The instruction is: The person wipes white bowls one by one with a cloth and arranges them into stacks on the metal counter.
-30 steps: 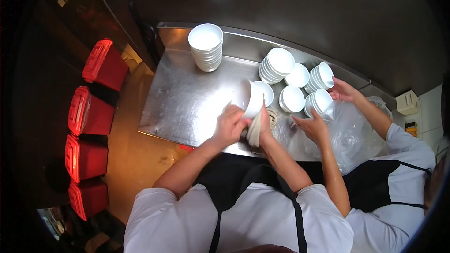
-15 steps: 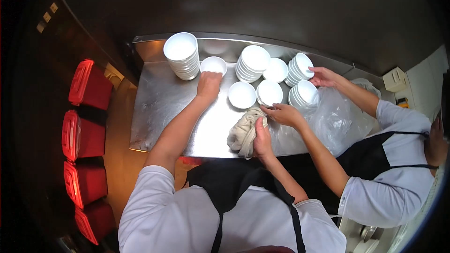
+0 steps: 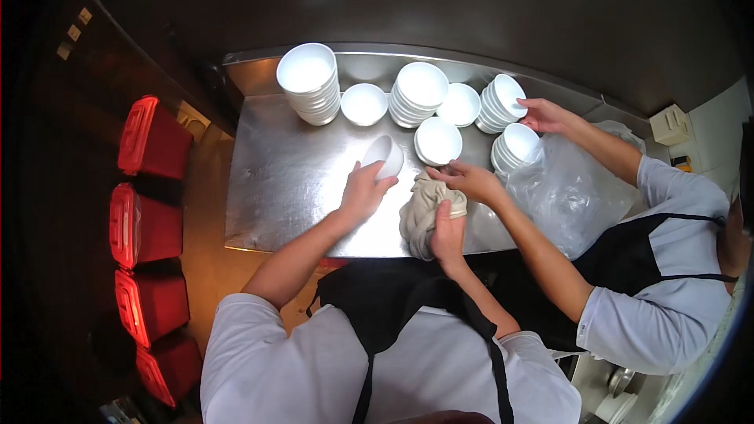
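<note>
My left hand (image 3: 366, 190) grips a white bowl (image 3: 384, 157) by its side, tilted above the steel counter. In my right hand (image 3: 448, 237) is a bunched beige cloth (image 3: 424, 216), held near the counter's front edge. Behind the held bowl stand a single white bowl (image 3: 364, 105) and a tall stack of bowls (image 3: 307, 82). Another bowl stack (image 3: 421, 96) is farther right, beside white bowls (image 3: 459, 105). A co-worker's hand (image 3: 473, 182) reaches close to my cloth, just below a small bowl stack (image 3: 438, 142); their other hand (image 3: 547, 116) touches a tilted stack (image 3: 501, 104).
The steel counter (image 3: 271, 188) meets a dark wall at the back. To the right, a clear plastic bag (image 3: 573, 192) lies by another bowl stack (image 3: 517, 146) and the co-worker's arms. Several red lidded bins (image 3: 151, 224) line the floor at left.
My left hand has moved off the back bowl, toward me and right, and now holds a bowl lifted from the counter. My right hand and the cloth have shifted slightly right.
</note>
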Demonstrator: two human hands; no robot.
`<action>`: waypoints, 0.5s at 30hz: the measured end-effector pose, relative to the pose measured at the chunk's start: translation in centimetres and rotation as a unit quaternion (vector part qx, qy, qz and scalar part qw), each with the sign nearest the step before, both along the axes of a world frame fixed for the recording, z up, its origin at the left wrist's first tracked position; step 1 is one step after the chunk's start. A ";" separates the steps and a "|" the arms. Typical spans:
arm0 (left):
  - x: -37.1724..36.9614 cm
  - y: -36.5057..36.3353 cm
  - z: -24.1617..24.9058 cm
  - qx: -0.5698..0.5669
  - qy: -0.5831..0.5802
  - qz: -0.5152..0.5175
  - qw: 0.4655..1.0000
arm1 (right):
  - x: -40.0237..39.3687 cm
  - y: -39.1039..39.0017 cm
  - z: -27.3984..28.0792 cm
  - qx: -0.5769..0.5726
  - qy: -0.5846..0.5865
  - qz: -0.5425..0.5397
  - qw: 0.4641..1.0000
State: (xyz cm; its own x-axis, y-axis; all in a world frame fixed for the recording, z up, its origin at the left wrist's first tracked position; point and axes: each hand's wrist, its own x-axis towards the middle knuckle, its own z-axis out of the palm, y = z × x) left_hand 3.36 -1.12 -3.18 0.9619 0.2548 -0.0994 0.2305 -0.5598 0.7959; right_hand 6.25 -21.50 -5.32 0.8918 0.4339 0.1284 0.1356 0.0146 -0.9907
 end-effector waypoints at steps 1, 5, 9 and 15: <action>-0.6 -0.6 -0.3 -0.128 -0.022 0.035 0.991 | -0.6 0.8 -0.8 -0.016 -0.038 0.019 0.999; -3.6 -3.7 0.3 -0.480 -0.168 0.083 0.857 | -2.1 5.6 3.4 -0.156 -0.346 0.021 0.925; -6.8 -2.9 2.2 -0.467 -0.172 0.000 0.868 | 1.0 8.5 5.4 0.066 0.105 0.053 0.991; -6.0 -1.5 1.8 -0.224 -0.266 0.160 0.924 | -5.3 10.8 2.1 0.043 0.008 -0.006 0.999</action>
State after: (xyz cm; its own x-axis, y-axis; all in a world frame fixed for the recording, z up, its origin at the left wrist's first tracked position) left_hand -2.62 -2.60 -1.40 0.7876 0.5825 0.2010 -0.1632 -0.1174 0.9796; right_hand 0.94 -10.75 -3.23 0.8992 0.4111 0.1499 0.1199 0.0981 -0.9879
